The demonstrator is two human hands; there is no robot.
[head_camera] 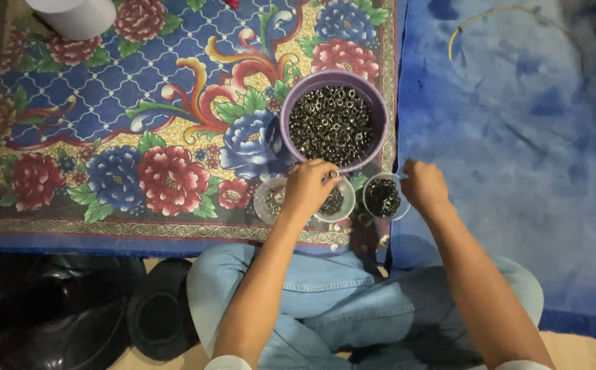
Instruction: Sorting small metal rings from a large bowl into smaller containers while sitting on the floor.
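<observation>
A purple bowl (373, 103) full of small dark metal rings sits on a flowered mat. Just in front of it stand three small clear cups holding the same rings: a left cup (265, 200), a middle cup (337, 203) and a right cup (382, 197). My left hand (309, 189) hovers over the middle cup with its fingers pinched on a small ring near the bowl's rim. My right hand (423, 186) rests curled at the right cup's edge; whether it holds anything is hidden.
The flowered mat (133, 123) covers the left; a blue cloth (517, 137) with a yellow cord (479, 17) lies on the right. A white cylinder (75, 15) stands at top left. Black round objects (65, 308) lie beside my jeans-clad knees.
</observation>
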